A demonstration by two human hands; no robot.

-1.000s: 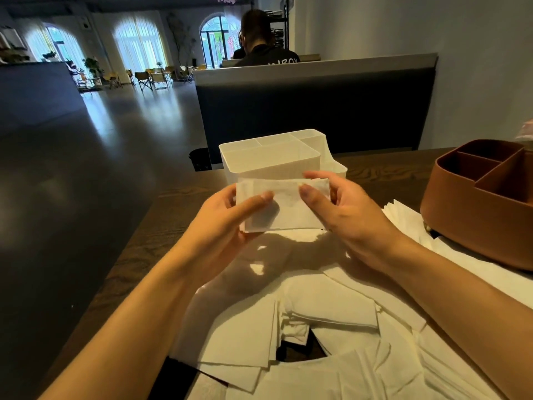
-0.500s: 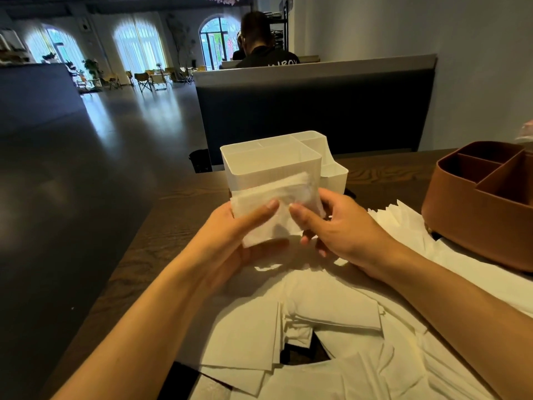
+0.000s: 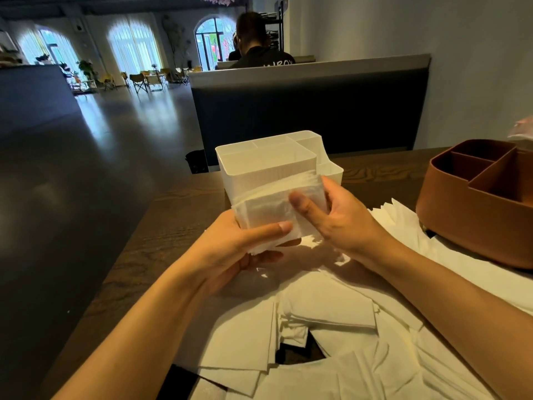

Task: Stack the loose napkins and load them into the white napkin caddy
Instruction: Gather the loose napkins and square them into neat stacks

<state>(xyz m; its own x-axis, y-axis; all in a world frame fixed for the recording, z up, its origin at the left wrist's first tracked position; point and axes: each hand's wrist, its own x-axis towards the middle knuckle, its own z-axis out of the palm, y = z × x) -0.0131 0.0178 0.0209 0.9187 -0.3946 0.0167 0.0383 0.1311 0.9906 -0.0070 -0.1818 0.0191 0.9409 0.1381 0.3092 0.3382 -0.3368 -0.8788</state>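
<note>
Both hands hold a small stack of napkins [image 3: 271, 210] up in front of the white napkin caddy [image 3: 268, 166], which stands near the far edge of the dark wooden counter [image 3: 161, 226]. The left hand [image 3: 230, 249] grips the stack from below and from the left, its thumb laid across the front face and its fingers curled underneath. The right hand [image 3: 343, 217] clamps the right end of the stack, its thumb pressed on the front and its fingers wrapped round behind. The stack stands on edge, tilted a little, just in front of the caddy's near wall and overlapping its lower part in this view; whether it touches the wall cannot be told. The caddy's large near compartment shows no napkins. Loose napkins [image 3: 317, 327] lie spread in an overlapping heap over the counter's near and right part, under both forearms. A brown caddy [image 3: 473, 220] with divided compartments sits at the right edge, resting on some of those napkins.
</note>
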